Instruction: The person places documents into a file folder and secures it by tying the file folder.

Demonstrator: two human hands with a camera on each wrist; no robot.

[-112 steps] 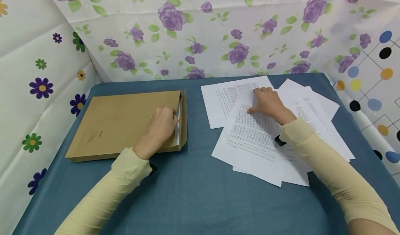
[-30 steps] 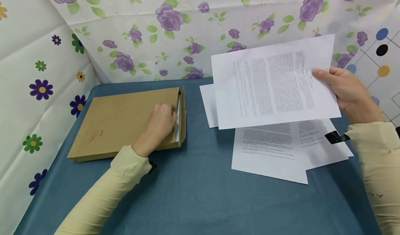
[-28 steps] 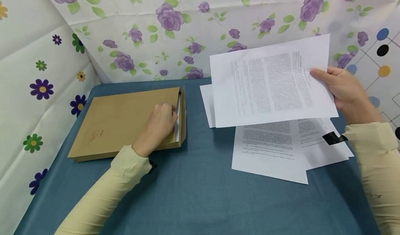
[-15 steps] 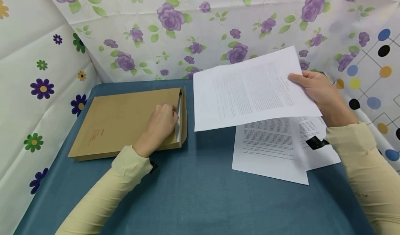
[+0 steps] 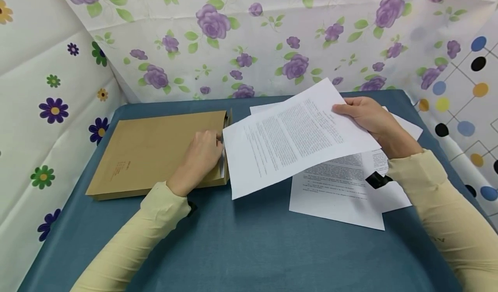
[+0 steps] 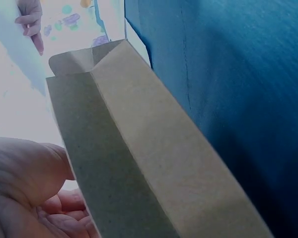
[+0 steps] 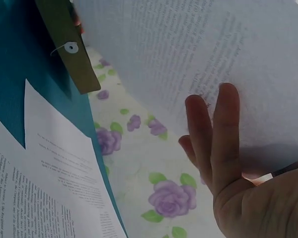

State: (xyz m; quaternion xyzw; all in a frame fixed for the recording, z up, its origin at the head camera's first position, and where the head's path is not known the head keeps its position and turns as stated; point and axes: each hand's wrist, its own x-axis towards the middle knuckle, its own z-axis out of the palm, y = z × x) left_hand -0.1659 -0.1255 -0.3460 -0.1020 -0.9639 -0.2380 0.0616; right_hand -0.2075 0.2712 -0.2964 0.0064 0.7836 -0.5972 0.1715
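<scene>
Printed sheet (image 5: 292, 141) up in the air, pinched at its far right edge by the right hand (image 5: 367, 117), thumb on top and fingers (image 7: 213, 134) flat underneath, as seen from the right wrist view. Tilted down toward the left, with the low left edge sitting right at the open mouth of the brown envelope (image 5: 155, 151), pretty much touching the left hand (image 5: 202, 153). Can't really tell whether the corner is inside the opening or just in front of it. Left hand resting on the right end of the envelope, fingers curled over the top layer at the mouth and holding it up a bit, a sliver of white visible inside. From the left wrist view, just the thumb and palm next to the raised envelope flap (image 6: 139, 163), so the gap is definitely held open. Hands well apart otherwise, each busy with its own thing. Envelope lying flat on the left half of the blue surface (image 5: 241, 249), some small red print near its left end. Loose pile of other printed pages (image 5: 342, 192) spread on the right side, partly under the lifted sheet and the right forearm. Pale yellow sleeves (image 5: 128, 244) on both arms, black strap at each wrist. Flowery purple-rose backdrop (image 5: 233, 37) behind, dotted pattern off to the right.
</scene>
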